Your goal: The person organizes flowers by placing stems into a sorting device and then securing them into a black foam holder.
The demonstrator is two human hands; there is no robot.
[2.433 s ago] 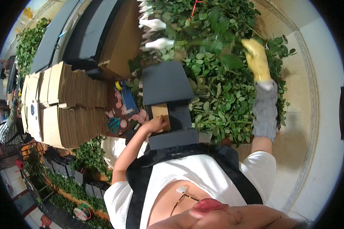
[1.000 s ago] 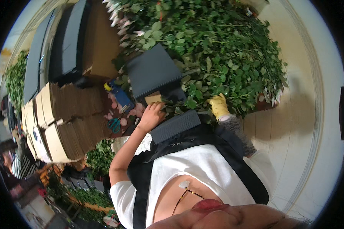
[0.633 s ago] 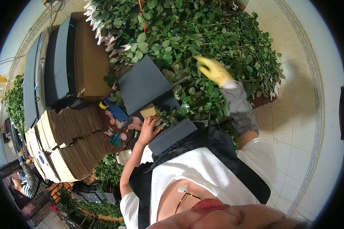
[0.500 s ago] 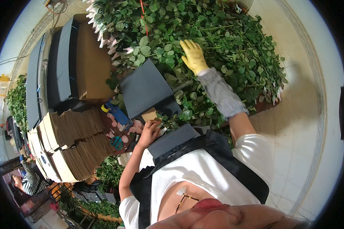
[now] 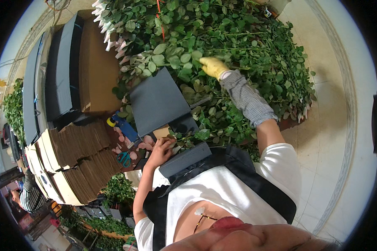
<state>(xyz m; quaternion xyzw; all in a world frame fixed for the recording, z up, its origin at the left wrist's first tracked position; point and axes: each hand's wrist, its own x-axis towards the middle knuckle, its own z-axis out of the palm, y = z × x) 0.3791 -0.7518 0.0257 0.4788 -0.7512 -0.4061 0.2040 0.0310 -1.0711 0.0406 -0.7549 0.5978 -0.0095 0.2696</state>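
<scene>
Compared with half a second ago, the right hand (image 5: 213, 68), gloved in yellow, has turned from 11 toward 10 o'clock and drawn its spread fingers together; the bare left hand (image 5: 161, 151) stays put. Nearest the body, the left hand has its fingers curved and partly open, touching the near end of a tan card (image 5: 161, 132); whether it pinches anything I cannot tell. The dark grey folded card (image 5: 159, 102) spreads from the left hand toward 12 o'clock, its long axis leaning slightly toward 11. Leafy stems (image 5: 222, 130) start just beside the left hand, run toward 3 o'clock, and lie at 6 o'clock from the right hand. Teal scissors (image 5: 123, 159) are near the left hand at 9 o'clock, a blue tape dispenser (image 5: 126, 129) at 10. Farther out, the right hand is over the big rose pile (image 5: 255, 62), fingers bent among leaves; I cannot tell whether it grips a stem. The pile's stems run mostly 9 to 3 o'clock, pale pink flower heads (image 5: 109, 35) pointing to 9.
</scene>
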